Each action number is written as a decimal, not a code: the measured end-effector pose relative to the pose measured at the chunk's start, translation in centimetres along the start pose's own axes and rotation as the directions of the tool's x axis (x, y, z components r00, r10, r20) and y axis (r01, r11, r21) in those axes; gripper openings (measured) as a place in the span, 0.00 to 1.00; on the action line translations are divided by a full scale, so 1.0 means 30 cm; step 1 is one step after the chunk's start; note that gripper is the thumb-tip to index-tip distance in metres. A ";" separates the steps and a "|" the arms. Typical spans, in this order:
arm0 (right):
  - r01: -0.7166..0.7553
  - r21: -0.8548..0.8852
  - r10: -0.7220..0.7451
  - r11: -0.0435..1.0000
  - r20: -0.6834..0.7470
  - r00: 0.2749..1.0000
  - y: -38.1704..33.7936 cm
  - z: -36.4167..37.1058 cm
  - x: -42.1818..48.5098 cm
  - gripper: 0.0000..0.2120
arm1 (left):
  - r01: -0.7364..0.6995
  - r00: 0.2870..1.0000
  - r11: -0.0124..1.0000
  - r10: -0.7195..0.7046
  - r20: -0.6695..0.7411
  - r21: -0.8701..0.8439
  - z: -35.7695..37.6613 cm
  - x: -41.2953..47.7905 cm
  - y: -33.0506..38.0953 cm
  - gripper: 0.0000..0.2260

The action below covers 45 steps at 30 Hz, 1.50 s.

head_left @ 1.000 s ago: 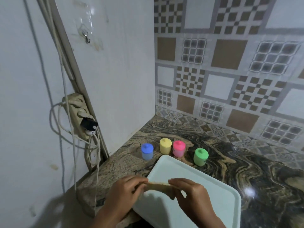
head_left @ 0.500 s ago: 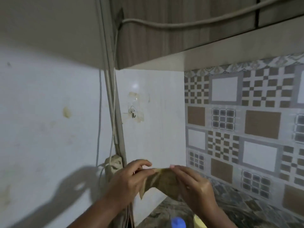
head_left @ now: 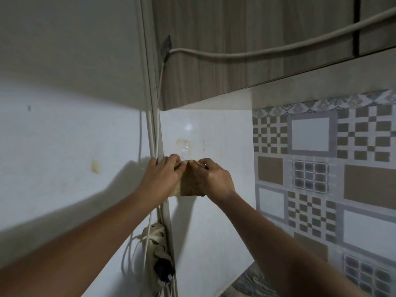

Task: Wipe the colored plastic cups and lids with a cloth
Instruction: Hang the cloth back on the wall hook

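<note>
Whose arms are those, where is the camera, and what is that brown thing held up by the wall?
There is no machine, just a person. This picture comes from a camera worn on their head, so you see their arms reaching forward. The left hand and the right hand both pinch the top of a yellowish-brown cloth, held up near the white wall under a wooden cabinet. Lower down hangs a beige power strip. Only a corner of the dark marbled counter shows; no cups are in view.

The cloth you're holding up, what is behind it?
The white wall, with a clear sticky patch just above the cloth. The cloth, left hand and right hand cover whatever sits directly behind.
</note>
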State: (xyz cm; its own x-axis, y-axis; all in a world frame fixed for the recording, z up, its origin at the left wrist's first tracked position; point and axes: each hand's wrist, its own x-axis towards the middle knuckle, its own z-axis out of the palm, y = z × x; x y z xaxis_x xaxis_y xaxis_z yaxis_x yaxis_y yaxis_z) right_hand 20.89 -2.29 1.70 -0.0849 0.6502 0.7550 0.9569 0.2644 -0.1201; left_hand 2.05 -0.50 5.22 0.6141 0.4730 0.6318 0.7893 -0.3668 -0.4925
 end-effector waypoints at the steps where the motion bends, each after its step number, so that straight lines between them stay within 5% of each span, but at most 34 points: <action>1: 0.001 -0.027 -0.001 1.000 0.007 1.000 0.001 0.018 0.016 0.24 | 0.012 1.000 0.999 -0.013 0.012 0.036 0.018 0.005 0.001 0.35; 5: -0.086 0.020 0.086 0.996 0.006 0.996 0.012 0.061 0.049 0.15 | 0.030 1.000 0.993 -0.029 -0.010 0.114 0.066 0.027 -0.007 0.36; 9: -0.038 0.000 0.038 0.999 0.036 0.999 0.008 0.080 0.049 0.23 | 0.027 0.999 0.990 -0.021 -0.039 0.137 0.099 0.029 -0.003 0.33; 22: -0.104 0.099 0.099 0.990 0.047 0.994 -0.015 0.124 0.014 0.20 | 0.015 0.967 0.989 0.023 -0.254 0.144 0.171 0.006 0.003 0.13; 33: -0.154 0.164 0.143 0.974 0.078 0.987 -0.040 0.133 -0.027 0.09 | 0.040 0.979 0.997 -0.027 -0.202 0.060 0.188 -0.032 0.024 0.12; 45: -0.248 0.094 0.226 0.964 0.198 0.954 -0.055 0.093 -0.100 0.10 | 0.059 0.995 0.997 -0.054 -0.085 0.055 0.183 -0.109 0.046 0.07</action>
State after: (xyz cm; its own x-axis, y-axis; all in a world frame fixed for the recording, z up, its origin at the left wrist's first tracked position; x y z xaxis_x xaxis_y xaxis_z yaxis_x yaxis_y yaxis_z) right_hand 18.79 -2.68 -2.17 0.0806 0.8212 0.5650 0.9175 0.1603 -0.3639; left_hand 1.12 1.83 -0.82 0.5683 0.4225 0.7061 0.8229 -0.2936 -0.4865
